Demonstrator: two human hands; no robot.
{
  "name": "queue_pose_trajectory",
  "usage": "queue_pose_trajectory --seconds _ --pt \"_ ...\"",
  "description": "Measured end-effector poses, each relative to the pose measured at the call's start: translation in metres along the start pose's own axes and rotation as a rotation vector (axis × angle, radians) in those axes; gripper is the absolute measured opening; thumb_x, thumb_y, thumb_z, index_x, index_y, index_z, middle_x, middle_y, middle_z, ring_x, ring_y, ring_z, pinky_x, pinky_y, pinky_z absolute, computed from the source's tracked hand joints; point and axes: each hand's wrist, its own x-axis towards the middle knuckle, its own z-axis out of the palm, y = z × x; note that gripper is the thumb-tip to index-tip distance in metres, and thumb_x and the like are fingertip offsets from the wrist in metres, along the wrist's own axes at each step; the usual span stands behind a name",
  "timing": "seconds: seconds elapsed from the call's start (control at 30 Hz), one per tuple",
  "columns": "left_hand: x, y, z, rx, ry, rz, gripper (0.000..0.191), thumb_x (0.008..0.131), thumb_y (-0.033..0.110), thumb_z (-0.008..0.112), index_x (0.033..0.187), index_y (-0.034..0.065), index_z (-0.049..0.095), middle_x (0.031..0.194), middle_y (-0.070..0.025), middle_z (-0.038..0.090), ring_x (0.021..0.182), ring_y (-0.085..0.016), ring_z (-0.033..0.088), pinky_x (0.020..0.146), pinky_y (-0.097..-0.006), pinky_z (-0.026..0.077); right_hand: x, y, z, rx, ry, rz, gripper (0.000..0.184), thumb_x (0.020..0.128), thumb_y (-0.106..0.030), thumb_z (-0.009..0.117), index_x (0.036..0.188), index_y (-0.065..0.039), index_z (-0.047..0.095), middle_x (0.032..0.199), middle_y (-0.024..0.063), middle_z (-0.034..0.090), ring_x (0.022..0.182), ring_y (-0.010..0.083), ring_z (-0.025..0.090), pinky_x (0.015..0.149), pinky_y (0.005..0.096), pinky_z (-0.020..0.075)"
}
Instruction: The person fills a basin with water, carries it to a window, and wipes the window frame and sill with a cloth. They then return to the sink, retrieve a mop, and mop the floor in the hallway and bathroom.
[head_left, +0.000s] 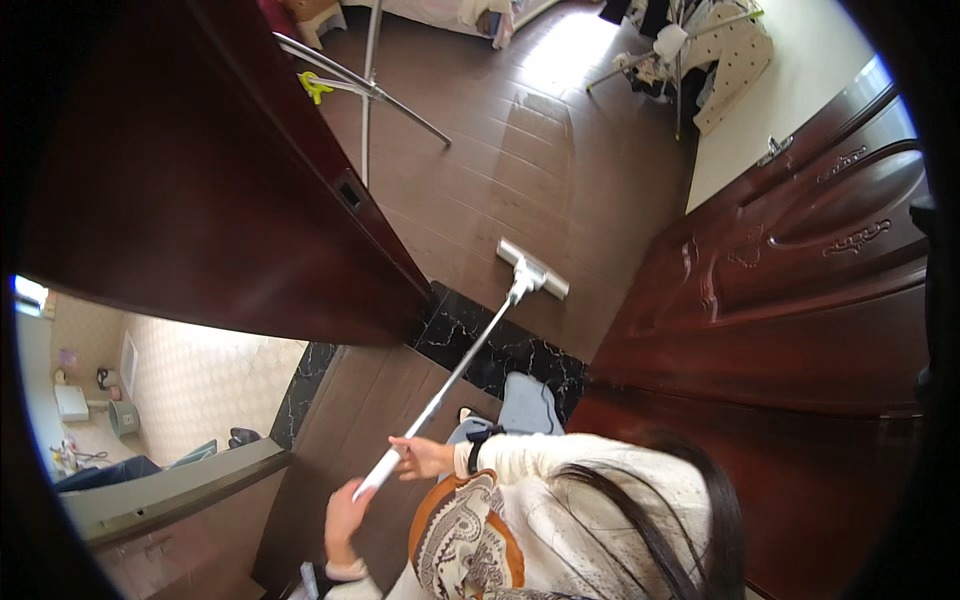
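A flat mop with a white head (532, 268) rests on the brown floor just beyond the black marbled threshold. Its metal pole slants down and left to a white grip (377, 474). My left hand (346, 517) is closed over the grip's top end. Further down, my right hand (424, 458) holds the handle loosely near where grip and pole meet. Past the mop head, a darker, damp-looking strip (529, 150) runs along the floor. A patterned scarf (469, 536) and long hair hang in front of my body, hiding part of it.
A dark red door (187, 187) stands at left, and a carved one (787, 277) at right. Metal rack poles (375, 91) cross the upper left floor. A folding rack with clothes (675, 52) stands at upper right, near a bed edge (450, 19). A tiled room shows lower left.
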Motion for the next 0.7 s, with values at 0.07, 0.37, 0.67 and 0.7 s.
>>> queue_pose_trajectory --seconds 0.07,0.37,0.67,0.7 --pt "-0.055 -0.018 -0.013 0.17 0.063 0.116 0.028 0.075 0.027 0.06 0.091 0.0038 0.061 0.069 -0.0157 0.059 0.064 -0.029 0.06 0.057 -0.0337 0.044 0.004 0.015 -0.011 0.194 0.074 -0.01 0.021 0.083 -0.028 0.053 0.084 -0.007 0.052 0.084 0.0136 0.062 0.071 0.0268 0.061 0.067 0.0412 0.0511" --pt "-0.091 -0.068 0.072 -0.266 -0.006 0.19 0.033 0.071 0.022 0.066 0.097 0.0023 0.06 0.07 -0.0094 0.061 0.062 -0.01 0.055 0.058 -0.0255 0.044 0.005 -0.001 -0.141 0.109 0.705 -0.658 0.011 0.083 -0.012 0.044 0.079 -0.003 0.048 0.059 0.011 0.05 0.051 0.0244 0.053 0.046 0.0394 0.0469" --pt "-0.05 -0.055 0.158 -0.245 0.029 0.379 0.036 0.073 0.028 0.062 0.103 0.0084 0.057 0.074 -0.0165 0.059 0.066 -0.029 0.058 0.06 -0.0336 0.045 -0.038 -0.048 -0.188 -0.309 1.2 -0.725 0.026 0.089 -0.026 0.041 0.102 -0.006 0.033 0.068 0.0112 0.046 0.046 0.0227 0.048 0.04 0.0407 0.0455" --pt "-0.054 -0.059 0.157 -0.195 0.03 0.333 0.037 0.073 0.028 0.063 0.105 0.0094 0.057 0.078 -0.017 0.06 0.071 -0.028 0.06 0.063 -0.0324 0.046 -0.035 -0.044 -0.183 -0.293 1.215 -0.741 0.026 0.089 -0.027 0.04 0.102 -0.006 0.033 0.066 0.0104 0.046 0.048 0.0227 0.049 0.042 0.04 0.0455"
